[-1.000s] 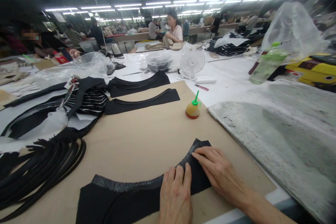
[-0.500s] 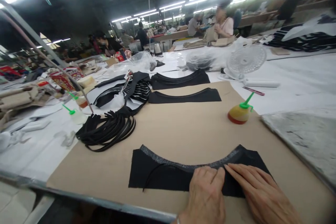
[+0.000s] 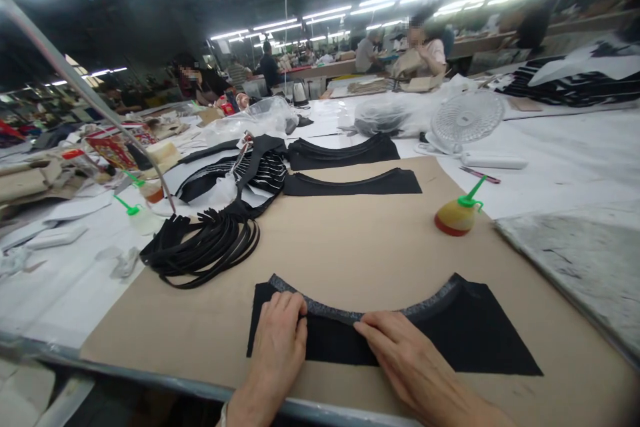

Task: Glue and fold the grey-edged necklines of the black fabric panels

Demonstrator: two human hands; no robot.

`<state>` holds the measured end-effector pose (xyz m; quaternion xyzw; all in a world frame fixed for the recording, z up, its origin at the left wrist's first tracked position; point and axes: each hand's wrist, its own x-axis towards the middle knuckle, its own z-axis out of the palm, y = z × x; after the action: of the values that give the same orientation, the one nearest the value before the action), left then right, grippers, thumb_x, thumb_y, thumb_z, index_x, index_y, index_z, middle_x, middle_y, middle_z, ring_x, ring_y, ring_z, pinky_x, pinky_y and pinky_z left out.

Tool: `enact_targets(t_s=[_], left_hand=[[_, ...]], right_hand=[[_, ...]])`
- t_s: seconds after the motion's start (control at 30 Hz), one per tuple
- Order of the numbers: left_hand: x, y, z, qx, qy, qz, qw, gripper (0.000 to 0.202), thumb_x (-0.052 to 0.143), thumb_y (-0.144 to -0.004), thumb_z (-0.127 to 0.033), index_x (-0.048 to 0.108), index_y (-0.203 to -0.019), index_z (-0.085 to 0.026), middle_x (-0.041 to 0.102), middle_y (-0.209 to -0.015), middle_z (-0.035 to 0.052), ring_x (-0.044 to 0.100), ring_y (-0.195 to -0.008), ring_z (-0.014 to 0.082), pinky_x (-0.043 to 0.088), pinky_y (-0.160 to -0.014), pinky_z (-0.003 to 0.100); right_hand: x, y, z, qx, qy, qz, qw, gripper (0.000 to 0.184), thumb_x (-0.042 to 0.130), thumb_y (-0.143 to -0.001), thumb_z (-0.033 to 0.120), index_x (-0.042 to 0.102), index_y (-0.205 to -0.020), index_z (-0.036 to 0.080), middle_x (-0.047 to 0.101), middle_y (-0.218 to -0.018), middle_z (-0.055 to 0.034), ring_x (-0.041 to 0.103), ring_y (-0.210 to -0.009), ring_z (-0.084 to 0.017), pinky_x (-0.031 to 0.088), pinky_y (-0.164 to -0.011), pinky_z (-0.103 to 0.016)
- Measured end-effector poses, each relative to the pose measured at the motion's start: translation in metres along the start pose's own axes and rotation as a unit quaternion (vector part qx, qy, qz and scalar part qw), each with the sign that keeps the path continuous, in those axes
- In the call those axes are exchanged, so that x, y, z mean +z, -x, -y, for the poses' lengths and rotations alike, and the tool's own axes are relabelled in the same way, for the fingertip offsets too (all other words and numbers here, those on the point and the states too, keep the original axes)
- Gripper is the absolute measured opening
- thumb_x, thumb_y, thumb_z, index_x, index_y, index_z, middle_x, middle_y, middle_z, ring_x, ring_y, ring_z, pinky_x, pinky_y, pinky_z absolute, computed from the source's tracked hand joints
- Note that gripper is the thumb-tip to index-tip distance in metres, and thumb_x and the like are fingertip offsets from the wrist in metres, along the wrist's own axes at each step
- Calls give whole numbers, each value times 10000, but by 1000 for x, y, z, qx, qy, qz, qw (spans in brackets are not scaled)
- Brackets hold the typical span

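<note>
I have the left hand (image 3: 279,330) over the left part of the black panel (image 3: 493,340), fingers curled in and thumb tucked against the forefinger; what lies under those tips is covered, so I cannot tell whether they pinch the cloth or only bear on it. The right hand (image 3: 405,353) rests near the middle of the panel's curve, fingers close together and tips gathered at the lower border of the speckled strip (image 3: 437,297), which follows the panel's concave far edge; nip or plain press, I cannot tell there either. Between the 2 hands a short run of strip shows, and I read the step in hand as settling that border along the curve. To my eye, the next move calls for light fingertips tracing the arc, with 1 hand steadying the panel so that it does not skew. The panel lies flat on a brown sheet (image 3: 350,240). Beyond the panel's left end sits a looped bundle of black strips (image 3: 200,247), and beyond its right half stands a spouted bottle (image 3: 455,215), well apart from both hands. Farther beyond the panel lie a curved black piece (image 3: 353,185) and, behind that, a dark stack (image 3: 345,153) of similar shape. To the panel's right is a grey slab (image 3: 590,267).
</note>
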<state>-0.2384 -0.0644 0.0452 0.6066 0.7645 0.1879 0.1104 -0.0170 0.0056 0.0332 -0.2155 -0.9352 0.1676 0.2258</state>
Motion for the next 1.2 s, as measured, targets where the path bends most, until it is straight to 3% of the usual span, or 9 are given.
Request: enact_targets(t_s=[0.13,0.27,0.33,0.4,0.5,0.73,0.97,1.2], left_hand=[[-6,-2,1,14,33,31,999,165,369,-825,-92,488,-829,-207,552,-824,15,490,-828,191,338,-819,374],[-24,-10,4,-13,135,136,981,277,505,-829,-248,524,-1105,-246,582,-844,-23,528,-870,173,311,-915,361],[-30,-17,6,-38,176,169,969,290,524,-842,-412,580,-1074,-247,573,-774,-34,533,-814,168,340,-854,326],[-31,-24,8,-61,199,172,963,337,468,-859,-501,638,-933,-220,556,-691,-33,520,-724,157,353,-746,297],[-26,-31,9,-89,193,167,963,293,504,-828,-448,654,-784,-200,574,-650,-33,522,-675,149,343,-706,289],[-26,-40,5,-105,81,156,979,103,575,-718,-261,673,-736,-237,656,-725,-34,581,-816,178,267,-895,370],[-23,-46,3,-95,25,140,985,125,559,-715,-231,678,-746,-250,650,-790,2,556,-851,195,260,-879,380],[-23,-46,-3,-106,17,135,985,109,564,-714,-208,665,-739,-242,628,-784,9,540,-867,200,256,-872,385]], right_hand=[[11,7,-4,5,1,-9,1000,416,378,-839,-14,571,-1165,156,616,-1070,-94,550,-957,-202,482,-884,-375],[10,7,-4,6,-11,-16,1000,483,386,-817,-31,550,-1222,176,623,-1074,-66,534,-936,-187,447,-881,-356],[9,5,-4,6,-14,-16,1000,511,395,-815,-31,535,-1255,189,627,-1062,-54,529,-927,-183,427,-877,-351],[10,4,-5,7,-12,-16,1000,515,408,-818,-26,530,-1265,200,631,-1054,-44,525,-922,-182,405,-869,-351],[14,4,-8,10,-5,-18,1000,470,455,-825,2,546,-1240,204,636,-1051,-34,516,-901,-181,374,-835,-346],[16,5,-12,17,-7,-18,1000,393,574,-792,54,588,-1148,219,640,-1042,-8,504,-886,-171,336,-823,-332],[18,5,-12,11,-2,-51,999,361,563,-801,65,611,-1124,217,641,-997,-4,516,-885,-167,337,-836,-323],[23,7,-12,-21,46,-66,997,432,457,-801,27,602,-1174,191,664,-1081,-26,543,-1009,-176,319,-982,-346]])
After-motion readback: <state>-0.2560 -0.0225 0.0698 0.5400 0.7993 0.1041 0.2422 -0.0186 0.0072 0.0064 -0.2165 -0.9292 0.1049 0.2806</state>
